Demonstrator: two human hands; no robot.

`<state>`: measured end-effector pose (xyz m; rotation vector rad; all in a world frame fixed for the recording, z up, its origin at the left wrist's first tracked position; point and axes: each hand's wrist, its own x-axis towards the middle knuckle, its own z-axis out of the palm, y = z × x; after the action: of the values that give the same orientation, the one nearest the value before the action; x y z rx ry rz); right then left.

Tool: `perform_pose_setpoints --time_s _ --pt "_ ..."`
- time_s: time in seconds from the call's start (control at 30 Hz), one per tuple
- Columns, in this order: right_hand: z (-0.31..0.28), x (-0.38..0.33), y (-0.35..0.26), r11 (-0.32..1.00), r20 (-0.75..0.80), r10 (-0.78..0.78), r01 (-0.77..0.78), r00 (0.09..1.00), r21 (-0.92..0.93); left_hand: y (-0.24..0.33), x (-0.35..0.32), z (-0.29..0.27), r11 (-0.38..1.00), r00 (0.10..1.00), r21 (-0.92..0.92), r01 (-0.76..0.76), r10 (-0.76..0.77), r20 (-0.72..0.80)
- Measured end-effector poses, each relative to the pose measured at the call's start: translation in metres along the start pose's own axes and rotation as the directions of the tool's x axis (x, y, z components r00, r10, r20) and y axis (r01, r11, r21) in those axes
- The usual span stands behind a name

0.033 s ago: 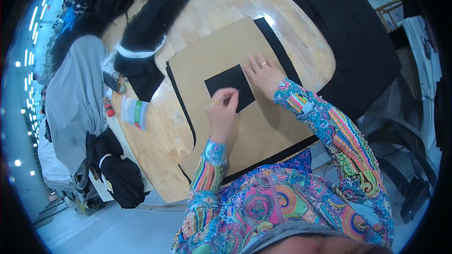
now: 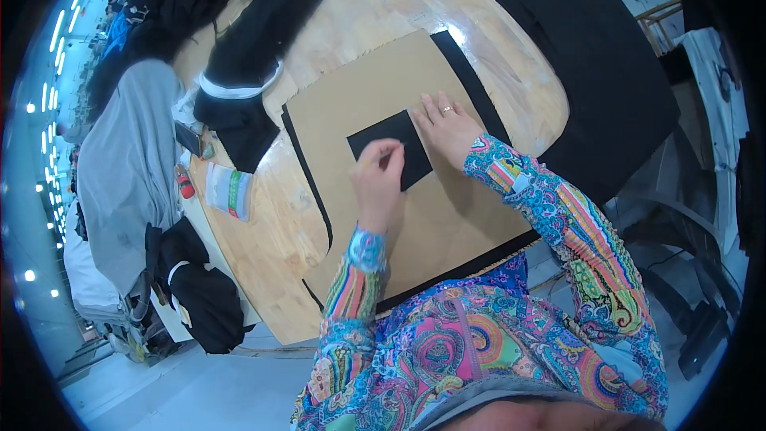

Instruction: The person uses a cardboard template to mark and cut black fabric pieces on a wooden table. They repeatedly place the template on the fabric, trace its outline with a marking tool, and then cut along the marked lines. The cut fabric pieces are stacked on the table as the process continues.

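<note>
A brown card template (image 2: 359, 88) with a rectangular cut-out lies over black fabric (image 2: 471, 84) on the table. Through the opening a black rectangle (image 2: 416, 161) of cloth shows. My right hand (image 2: 449, 132) rests flat on the card at the right edge of the opening, fingers stretched out, a ring on one of them. Over the opening's left part, my left hand (image 2: 378, 183) is closed in a pinch. A tiny pale tip shows at its fingertips, too small to name.
Large black fabric pieces (image 2: 590, 72) lie at the right of the wooden table (image 2: 279, 287). At the left are a rolled black cloth (image 2: 259, 36) with a white band, a clear plastic packet (image 2: 229, 190), a small red item (image 2: 184, 183) and a grey cloth (image 2: 132, 168).
My left hand has shifted slightly away from me, up over the opening, still pinched. My right hand and the card have stayed in place.
</note>
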<state>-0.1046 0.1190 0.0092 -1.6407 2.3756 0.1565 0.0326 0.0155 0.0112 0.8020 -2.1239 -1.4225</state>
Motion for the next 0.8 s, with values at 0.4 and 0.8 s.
perform_pose_setpoints --time_s 0.4,0.8 --pt "0.002 -0.002 -0.002 0.999 -0.069 0.020 -0.019 0.997 0.027 -0.019 0.050 0.036 0.992 0.996 0.124 0.007 0.004 -0.095" --pt "0.000 -0.002 -0.004 1.000 -0.074 0.004 -0.003 0.997 0.025 -0.006 0.049 0.032 0.943 0.996 0.327 -0.058 0.078 -0.049"
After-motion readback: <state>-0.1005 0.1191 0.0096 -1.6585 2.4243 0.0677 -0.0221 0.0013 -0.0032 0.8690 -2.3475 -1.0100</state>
